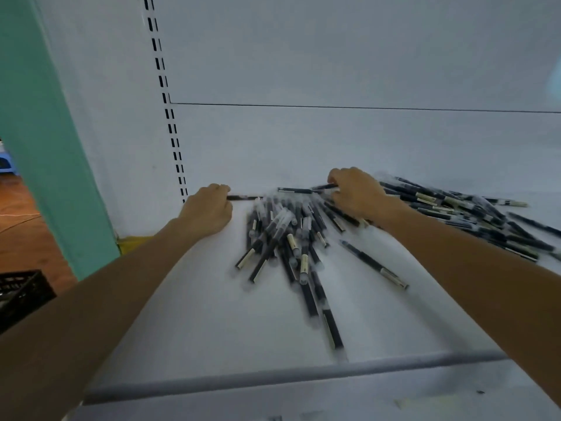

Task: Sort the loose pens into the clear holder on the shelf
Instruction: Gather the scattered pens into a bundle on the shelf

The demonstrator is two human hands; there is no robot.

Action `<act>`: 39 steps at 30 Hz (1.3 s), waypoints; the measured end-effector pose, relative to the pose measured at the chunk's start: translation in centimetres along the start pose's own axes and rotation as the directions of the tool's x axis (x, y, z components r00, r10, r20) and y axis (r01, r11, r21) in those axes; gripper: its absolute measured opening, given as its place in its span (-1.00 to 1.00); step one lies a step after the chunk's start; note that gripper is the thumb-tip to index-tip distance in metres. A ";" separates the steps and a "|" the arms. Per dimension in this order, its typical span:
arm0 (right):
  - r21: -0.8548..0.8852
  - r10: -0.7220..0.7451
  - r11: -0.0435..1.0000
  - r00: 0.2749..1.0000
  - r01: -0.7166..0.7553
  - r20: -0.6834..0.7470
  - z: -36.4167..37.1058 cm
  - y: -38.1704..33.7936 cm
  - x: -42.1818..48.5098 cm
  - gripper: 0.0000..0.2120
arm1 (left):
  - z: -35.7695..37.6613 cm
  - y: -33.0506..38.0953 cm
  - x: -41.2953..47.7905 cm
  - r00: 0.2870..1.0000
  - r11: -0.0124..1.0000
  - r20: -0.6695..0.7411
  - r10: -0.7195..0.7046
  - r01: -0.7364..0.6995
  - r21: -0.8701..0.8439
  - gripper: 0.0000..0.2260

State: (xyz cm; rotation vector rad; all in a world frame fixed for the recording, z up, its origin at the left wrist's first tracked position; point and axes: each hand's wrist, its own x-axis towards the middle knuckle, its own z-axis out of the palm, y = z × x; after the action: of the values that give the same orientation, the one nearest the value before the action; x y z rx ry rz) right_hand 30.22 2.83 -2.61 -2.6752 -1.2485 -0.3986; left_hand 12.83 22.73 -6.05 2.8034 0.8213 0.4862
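At frame centre, the left hand (pixel 209 212) curls its fingers around one dark pen (pixel 244 197) lying crosswise, tip pointing right. The right hand (pixel 356 192) pinches another pen (pixel 323 186), also roughly horizontal. The loose pile (pixel 291 235) on the white shelf (pixel 188 314) fans toward the lower frame and to the right.

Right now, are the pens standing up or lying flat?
Lying flat. The pens sprawl in a loose pile on the shelf, none upright. No holder is in view.
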 end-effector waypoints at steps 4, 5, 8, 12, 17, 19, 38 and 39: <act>-0.031 -0.012 0.999 0.997 0.014 0.070 1.9 0.0 1.5 -0.68 | 1.0 -0.8 1.1 0.997 0.998 0.061 0.040 -0.043 0.043 -0.64; -0.023 -0.014 1.000 0.997 0.016 0.073 2.2 0.0 1.8 -0.65 | 1.2 -0.9 1.3 0.997 0.996 0.061 0.048 -0.052 0.066 -0.63; -0.007 -0.019 1.000 0.998 0.020 0.066 2.5 0.1 2.6 -0.61 | 1.2 -1.1 1.9 0.995 0.986 0.080 0.059 -0.070 0.153 -0.59; -0.099 0.019 0.995 0.995 -0.010 0.095 2.5 -0.2 3.1 -0.63 | 0.5 -0.7 2.4 0.990 0.945 0.130 -0.050 0.004 0.328 -0.60; -0.033 0.018 0.999 0.997 -0.016 0.076 2.5 -0.5 3.5 -0.71 | -0.2 0.0 1.6 0.987 0.981 0.163 -0.004 -0.028 0.194 -0.71; -0.038 -0.002 0.999 0.993 0.006 0.116 2.3 -0.3 3.6 -0.71 | -0.4 0.8 0.6 0.981 0.994 0.195 0.007 -0.029 0.107 -0.71; 0.141 -0.189 0.965 0.961 0.219 -0.204 -4.8 -4.4 2.1 -0.78 | -0.7 6.2 -5.3 0.984 0.985 0.145 -0.107 0.125 -0.122 -0.71; 0.146 -0.156 0.974 0.982 0.170 -0.103 -4.5 -4.6 1.9 -0.79 | -0.8 6.2 -5.1 0.983 0.979 0.130 -0.128 0.147 -0.142 -0.72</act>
State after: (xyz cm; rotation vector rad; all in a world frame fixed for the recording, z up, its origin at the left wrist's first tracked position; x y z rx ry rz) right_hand 27.07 6.04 2.39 -2.4072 -1.4156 -0.4219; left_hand 11.56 14.79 -5.02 2.5876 0.9047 0.3380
